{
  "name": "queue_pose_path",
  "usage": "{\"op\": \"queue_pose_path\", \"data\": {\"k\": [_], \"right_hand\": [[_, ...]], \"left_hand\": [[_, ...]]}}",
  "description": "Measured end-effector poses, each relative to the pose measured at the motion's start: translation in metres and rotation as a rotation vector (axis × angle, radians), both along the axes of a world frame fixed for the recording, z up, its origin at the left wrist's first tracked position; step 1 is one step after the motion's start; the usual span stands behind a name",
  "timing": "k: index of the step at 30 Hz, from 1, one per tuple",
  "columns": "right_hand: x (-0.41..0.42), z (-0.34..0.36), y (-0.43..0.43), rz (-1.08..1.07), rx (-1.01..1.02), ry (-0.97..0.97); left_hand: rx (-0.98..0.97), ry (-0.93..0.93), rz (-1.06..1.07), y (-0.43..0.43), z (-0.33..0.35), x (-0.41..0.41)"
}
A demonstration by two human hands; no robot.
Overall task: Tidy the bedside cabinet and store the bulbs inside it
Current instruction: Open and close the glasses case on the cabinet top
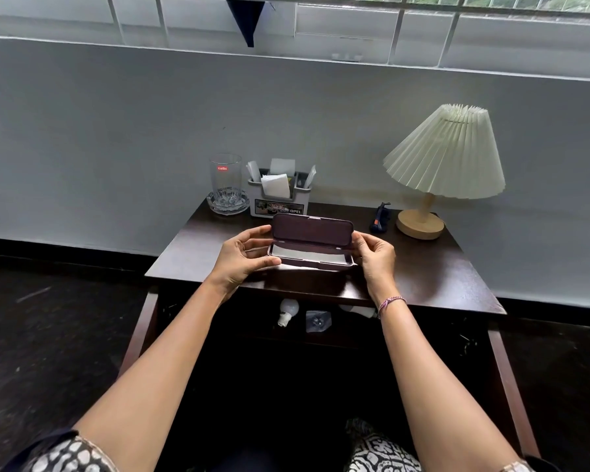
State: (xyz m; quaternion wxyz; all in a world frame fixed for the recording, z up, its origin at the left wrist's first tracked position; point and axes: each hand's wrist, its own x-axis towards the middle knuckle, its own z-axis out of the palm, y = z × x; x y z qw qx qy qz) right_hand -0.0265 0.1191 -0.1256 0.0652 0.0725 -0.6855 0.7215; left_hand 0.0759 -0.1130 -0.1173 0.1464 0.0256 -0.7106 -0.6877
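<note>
Holding an open purple case [312, 231] over the front of the bedside cabinet [430, 270], you have it gripped at both ends. Your left hand [244, 257] curls round the left end, thumb along the tray's front edge, and your right hand [375, 255] clasps the right end. The lid stands up towards the wall and the lower half shows a pale lining. Whether the case rests on the top or is held just above it, I cannot tell.

The bulbs are on the shelf [239, 321] under the top. One white bulb [288, 310] lies left of centre with its cap towards you, and a second bulb [356, 310] lies partly hidden by the top's edge and your right wrist. A clear object [317, 321] lies between them.

At the back left, a glass [225, 177] with a red "cello" label stands in a clear dish [228, 204]. Just beside it is a grey organiser [278, 204] marked "OPEL", stuffed with white papers. A pleated-shade lamp [445, 155] stands back right — a dark blue object [380, 218] lies near its wooden base.
</note>
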Motion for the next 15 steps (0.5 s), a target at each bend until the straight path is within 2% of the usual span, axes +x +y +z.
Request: {"op": "queue_pose_path", "data": {"k": [15], "right_hand": [[0.0007, 0.0014, -0.002, -0.079, 0.117, 0.022]], "left_hand": [[-0.009, 0.023, -0.007, -0.0004, 0.0009, 0.0]]}}
